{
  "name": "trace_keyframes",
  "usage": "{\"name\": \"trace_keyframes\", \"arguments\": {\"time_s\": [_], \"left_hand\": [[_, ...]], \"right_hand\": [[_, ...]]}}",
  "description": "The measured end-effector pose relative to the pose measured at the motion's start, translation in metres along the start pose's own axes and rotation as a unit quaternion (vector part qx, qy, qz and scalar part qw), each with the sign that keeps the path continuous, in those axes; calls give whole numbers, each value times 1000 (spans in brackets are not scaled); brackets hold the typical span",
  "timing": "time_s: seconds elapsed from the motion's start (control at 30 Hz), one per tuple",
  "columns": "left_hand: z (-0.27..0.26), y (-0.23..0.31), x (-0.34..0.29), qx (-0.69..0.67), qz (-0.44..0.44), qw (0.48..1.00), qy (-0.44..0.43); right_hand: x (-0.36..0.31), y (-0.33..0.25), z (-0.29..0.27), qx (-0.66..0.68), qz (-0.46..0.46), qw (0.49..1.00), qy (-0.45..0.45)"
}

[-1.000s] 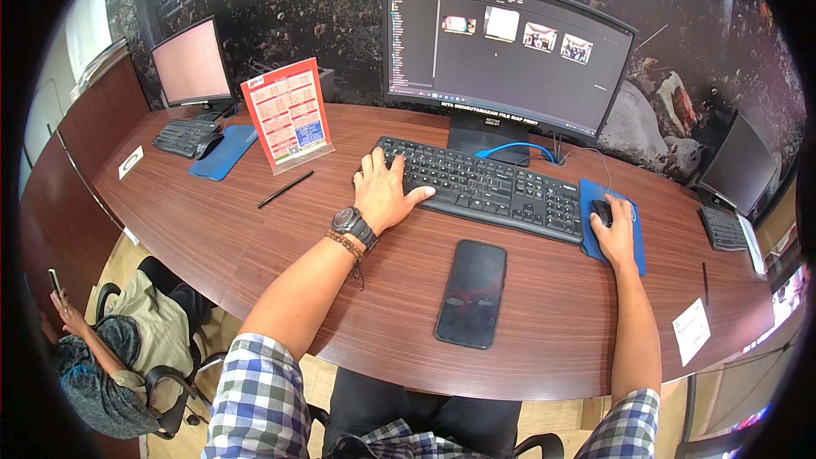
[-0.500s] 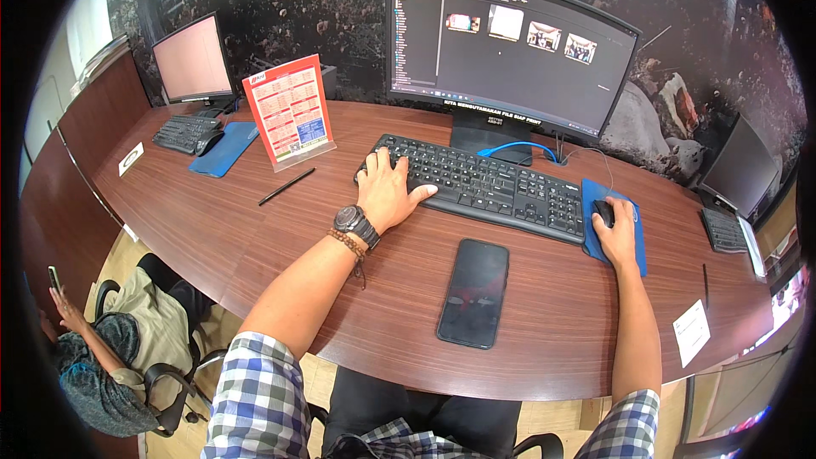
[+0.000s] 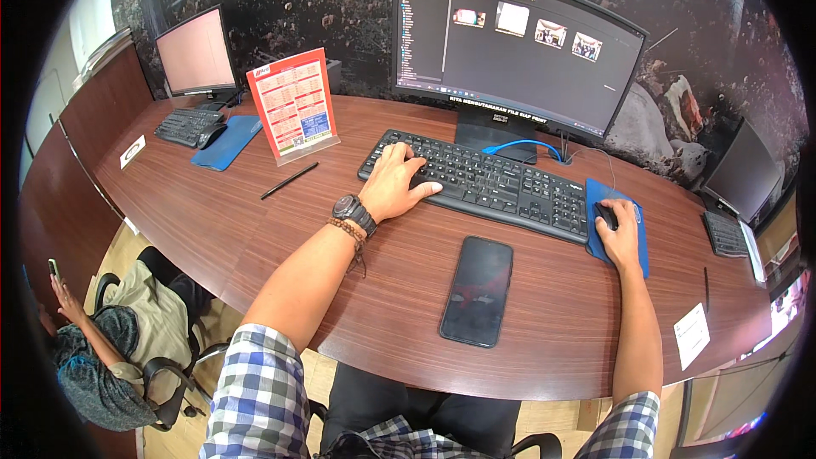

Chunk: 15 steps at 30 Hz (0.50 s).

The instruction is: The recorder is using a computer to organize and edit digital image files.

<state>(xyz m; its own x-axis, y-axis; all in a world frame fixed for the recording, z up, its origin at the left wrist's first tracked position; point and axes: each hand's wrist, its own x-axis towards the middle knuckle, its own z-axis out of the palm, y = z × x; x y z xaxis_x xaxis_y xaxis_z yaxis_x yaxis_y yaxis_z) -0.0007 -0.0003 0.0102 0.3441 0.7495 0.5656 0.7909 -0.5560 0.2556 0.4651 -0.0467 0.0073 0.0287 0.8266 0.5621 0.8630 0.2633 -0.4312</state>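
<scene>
Over the left end of a black keyboard [image 3: 493,187] rests my left hand [image 3: 393,184], its fingers on the keys and the thumb stretched apart toward the front edge. A dark watch and a beaded bracelet circle that wrist. My right hand [image 3: 622,236] is wrapped over a black computer mouse [image 3: 606,217], which sits on a blue mouse pad [image 3: 639,257]. Behind the keyboard stands a monitor [image 3: 518,51] showing a dark file window with several small pictures. A black phone [image 3: 477,291] lies face up between my forearms, its screen dark.
Left of the keyboard are a red-and-white price stand [image 3: 296,108] and a black pen [image 3: 290,180]. Another monitor [image 3: 196,53] stands farther left, a third [image 3: 741,168] at far right. A white card [image 3: 691,336] lies near the right edge. Someone [image 3: 127,331] sits at lower left holding a phone.
The fingers of my left hand have shifted slightly rightward and bunched closer on the keys. My right hand stays on the mouse. The whole view has moved a little.
</scene>
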Motion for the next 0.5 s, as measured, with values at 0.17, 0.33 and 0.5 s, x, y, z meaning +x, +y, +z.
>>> {"name": "trace_keyframes", "arguments": {"time_s": [0.17,0.33,0.5], "left_hand": [[1,-3,1,-10,-4,1000,-4],[1,-2,0,-7,-4,1000,-3],[0,-1,0,-8,-6,1000,-2]], "right_hand": [[0,-1,1,1,8,1000,5],[0,0,0,2,3,1000,4],[0,-3,0,5,4,1000,4]]}}
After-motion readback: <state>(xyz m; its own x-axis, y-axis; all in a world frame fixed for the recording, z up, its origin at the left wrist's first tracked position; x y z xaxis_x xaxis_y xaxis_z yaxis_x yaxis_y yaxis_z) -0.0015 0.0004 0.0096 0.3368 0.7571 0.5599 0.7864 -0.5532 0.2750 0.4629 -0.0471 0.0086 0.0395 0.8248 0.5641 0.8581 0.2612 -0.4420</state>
